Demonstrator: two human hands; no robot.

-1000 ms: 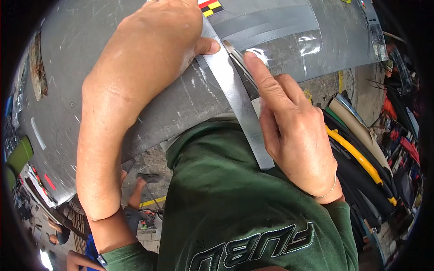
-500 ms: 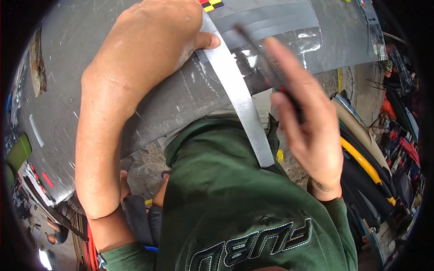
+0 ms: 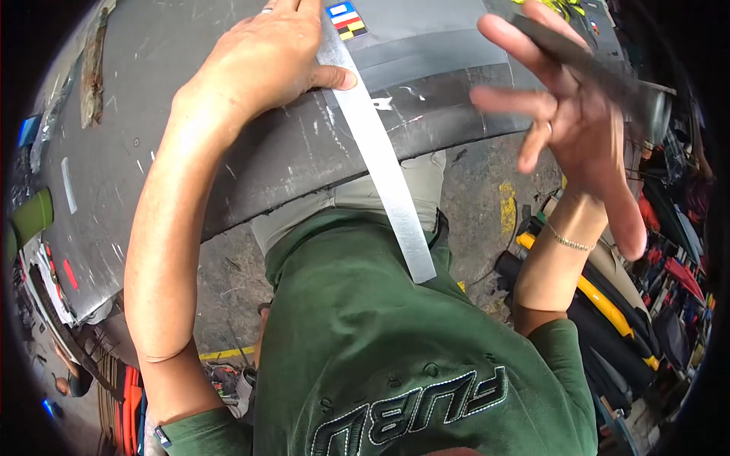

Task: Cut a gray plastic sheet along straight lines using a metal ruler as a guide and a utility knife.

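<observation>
My left hand [image 3: 251, 68] presses flat on a long metal straightedge [image 3: 388, 175], its thumb bent over the edge. The straightedge lies over a grey sheet [image 3: 426, 57] on the dark worktable [image 3: 266, 159], and its near end reaches out over my green shirt. A small patch with coloured blocks [image 3: 347, 20] sits beside the left fingers. Raised at the right, my right hand [image 3: 582, 125] has its fingers spread, palm showing. Across its fingers runs a dark, blurred strip [image 3: 601, 64]; whether the strip is touching the hand is unclear. No knife shows.
A weathered strip [image 3: 93, 68] lies at the table's far left, and a green roll [image 3: 32, 216] at its left edge. Rolls of black and yellow material [image 3: 604, 304] stand on the floor at right. Another person [image 3: 72, 376] is at lower left.
My right hand has swung up and right, its fingers now spread; the blurred knife-like tool it held no longer shows. The grey sheet's clear right-hand part is off the table. My left hand stays on the straightedge.
</observation>
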